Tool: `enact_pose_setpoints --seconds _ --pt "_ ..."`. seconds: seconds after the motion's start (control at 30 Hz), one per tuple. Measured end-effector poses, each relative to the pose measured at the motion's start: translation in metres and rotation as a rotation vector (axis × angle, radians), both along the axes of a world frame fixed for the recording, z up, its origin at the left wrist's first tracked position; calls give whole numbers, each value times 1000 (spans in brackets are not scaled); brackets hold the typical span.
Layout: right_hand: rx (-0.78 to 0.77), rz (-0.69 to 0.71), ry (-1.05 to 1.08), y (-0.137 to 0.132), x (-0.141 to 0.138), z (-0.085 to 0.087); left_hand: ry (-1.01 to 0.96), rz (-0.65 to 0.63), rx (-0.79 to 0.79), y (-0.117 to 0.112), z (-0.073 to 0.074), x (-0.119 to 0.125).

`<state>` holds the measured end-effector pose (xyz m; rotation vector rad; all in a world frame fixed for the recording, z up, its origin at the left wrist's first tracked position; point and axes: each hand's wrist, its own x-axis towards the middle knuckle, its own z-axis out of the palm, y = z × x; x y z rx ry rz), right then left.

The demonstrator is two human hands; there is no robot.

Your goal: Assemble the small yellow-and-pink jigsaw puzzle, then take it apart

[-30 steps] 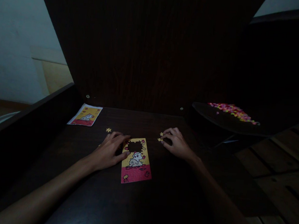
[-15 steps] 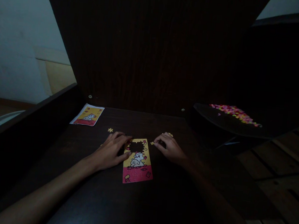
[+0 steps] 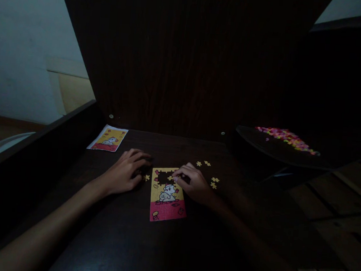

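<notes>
A nearly whole jigsaw puzzle lies on the dark table, yellow above and pink below, with a white animal drawn on it. Near its top is a dark gap. My right hand is over the upper right of the puzzle, thumb and finger pinched on a yellow puzzle piece at the gap. Left of the puzzle, my left hand rests palm down, fingers spread. Beside its fingertips lies a loose yellow piece; whatever is beneath the palm is hidden.
Several loose yellow pieces lie right of my right hand, with others farther back. A printed picture sheet rests at the back left. Many colourful bits cover part of a dark surface at right. A raised board edges the table's left.
My right hand has moved left to the gap with a yellow piece. My left hand has drawn back from the puzzle's edge, and a loose piece now shows by its fingers.
</notes>
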<state>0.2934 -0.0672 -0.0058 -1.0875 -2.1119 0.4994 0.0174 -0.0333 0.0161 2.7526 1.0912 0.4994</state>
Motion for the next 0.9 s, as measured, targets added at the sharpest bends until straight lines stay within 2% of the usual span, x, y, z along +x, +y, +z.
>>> enact_pose_setpoints --seconds 0.13,0.3,0.67,0.9 --pt "-19 -19 28 0 0 -2 13 -32 -4 7 3 -11" --pt "-7 21 -5 0 -6 -4 38 -61 -20 10 1 -15" --pt "47 65 -49 4 -12 -12 55 -47 -5 9 0 -14" --pt "81 62 -94 -1 -11 -8 60 -18 24 16 3 -22"
